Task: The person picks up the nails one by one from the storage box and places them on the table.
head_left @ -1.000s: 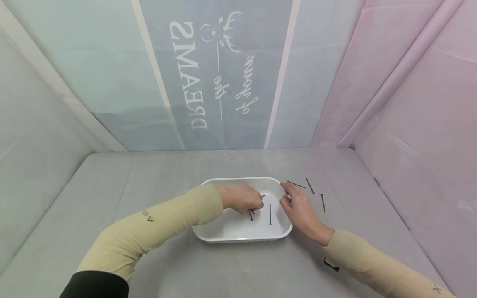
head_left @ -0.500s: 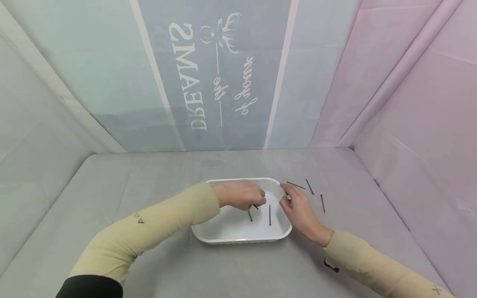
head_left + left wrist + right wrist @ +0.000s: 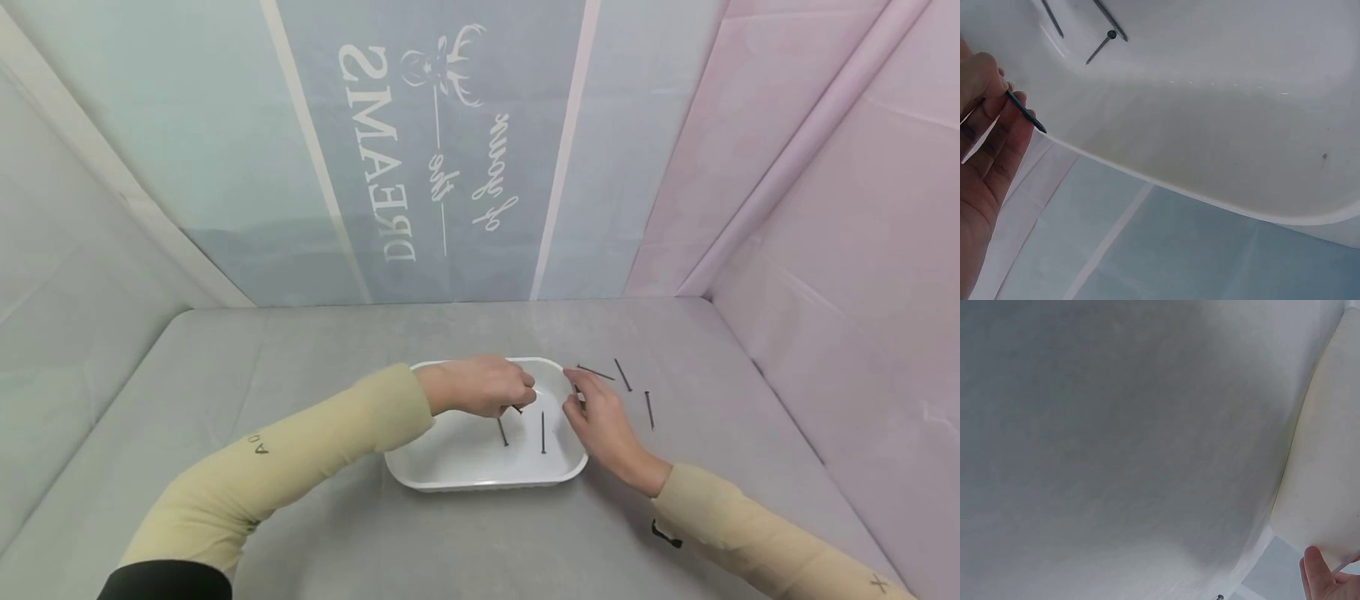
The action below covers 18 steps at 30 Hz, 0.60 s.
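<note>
A white rectangular tray (image 3: 480, 482) with rounded corners stands on the grey surface. Over its inside, my left hand (image 3: 483, 385) pinches a dark nail (image 3: 1026, 112) between thumb and fingers, its pointed end sticking out. On the tray floor lie loose nails, among them one nail (image 3: 543, 433) near the right end and another nail (image 3: 502, 432) just below the left hand. My right hand (image 3: 606, 425) holds the tray at its right end, with the thumb against the outer wall in the right wrist view.
Right of the tray, several more nails lie on the grey surface, including a slanted nail (image 3: 624, 375) and a nail (image 3: 650, 410) farther right. A printed cloth wall (image 3: 442, 167) rises behind, and a pink wall (image 3: 840, 250) stands on the right.
My left hand has risen slightly from the tray floor and away, carrying the nail, and its forearm has shifted left. The right hand keeps its place on the tray.
</note>
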### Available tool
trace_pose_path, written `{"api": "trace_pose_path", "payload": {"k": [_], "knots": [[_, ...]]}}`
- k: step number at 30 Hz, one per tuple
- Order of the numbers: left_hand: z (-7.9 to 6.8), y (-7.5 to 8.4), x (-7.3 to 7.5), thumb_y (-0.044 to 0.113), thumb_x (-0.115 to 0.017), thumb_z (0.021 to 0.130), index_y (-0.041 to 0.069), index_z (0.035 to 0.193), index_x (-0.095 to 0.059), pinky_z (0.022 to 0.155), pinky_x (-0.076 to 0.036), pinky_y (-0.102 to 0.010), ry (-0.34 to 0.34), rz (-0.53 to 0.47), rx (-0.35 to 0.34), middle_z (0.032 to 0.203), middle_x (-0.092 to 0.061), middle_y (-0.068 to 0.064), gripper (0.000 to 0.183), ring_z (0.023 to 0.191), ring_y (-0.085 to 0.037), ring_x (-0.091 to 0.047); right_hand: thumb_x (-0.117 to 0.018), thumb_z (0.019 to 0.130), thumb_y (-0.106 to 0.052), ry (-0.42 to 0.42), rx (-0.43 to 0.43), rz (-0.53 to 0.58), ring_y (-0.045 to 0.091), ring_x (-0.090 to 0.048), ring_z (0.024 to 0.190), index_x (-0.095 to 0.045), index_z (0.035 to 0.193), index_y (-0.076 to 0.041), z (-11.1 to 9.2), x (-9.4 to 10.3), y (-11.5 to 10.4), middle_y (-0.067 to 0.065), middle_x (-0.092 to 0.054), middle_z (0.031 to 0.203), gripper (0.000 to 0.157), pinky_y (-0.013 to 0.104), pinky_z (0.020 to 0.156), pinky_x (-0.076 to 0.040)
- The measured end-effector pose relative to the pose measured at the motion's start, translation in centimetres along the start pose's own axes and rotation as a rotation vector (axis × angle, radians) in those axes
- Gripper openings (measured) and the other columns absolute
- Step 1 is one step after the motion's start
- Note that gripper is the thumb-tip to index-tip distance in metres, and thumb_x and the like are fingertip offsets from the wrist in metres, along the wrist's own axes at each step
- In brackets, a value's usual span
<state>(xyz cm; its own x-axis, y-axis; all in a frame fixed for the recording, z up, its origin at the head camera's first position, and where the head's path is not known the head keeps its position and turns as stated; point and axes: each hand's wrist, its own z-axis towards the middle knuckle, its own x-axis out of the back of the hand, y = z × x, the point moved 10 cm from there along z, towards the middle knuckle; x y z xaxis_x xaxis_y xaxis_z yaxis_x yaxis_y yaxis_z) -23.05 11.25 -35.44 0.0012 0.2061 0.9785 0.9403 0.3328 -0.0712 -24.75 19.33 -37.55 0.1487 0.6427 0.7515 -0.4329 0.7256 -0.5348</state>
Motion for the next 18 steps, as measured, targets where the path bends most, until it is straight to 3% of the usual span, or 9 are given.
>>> {"api": "trace_pose_path", "payload": {"k": [18], "knots": [[-1.9, 0.0, 2.3, -0.003, -0.06, 0.077, 0.012, 0.084, -0.063, 0.055, -0.039, -0.019, 0.092, -0.02, 0.038, 0.077, -0.054, 0.003, 0.017, 0.065, -0.009, -0.049, -0.049, 0.083, 0.003, -0.011, -0.025, 0.002, 0.028, -0.061, 0.092, -0.051, 0.121, 0.007, 0.0, -0.2, 0.2, 0.02, -0.055, 0.117, 0.038, 0.029, 0.069, -0.052]]}}
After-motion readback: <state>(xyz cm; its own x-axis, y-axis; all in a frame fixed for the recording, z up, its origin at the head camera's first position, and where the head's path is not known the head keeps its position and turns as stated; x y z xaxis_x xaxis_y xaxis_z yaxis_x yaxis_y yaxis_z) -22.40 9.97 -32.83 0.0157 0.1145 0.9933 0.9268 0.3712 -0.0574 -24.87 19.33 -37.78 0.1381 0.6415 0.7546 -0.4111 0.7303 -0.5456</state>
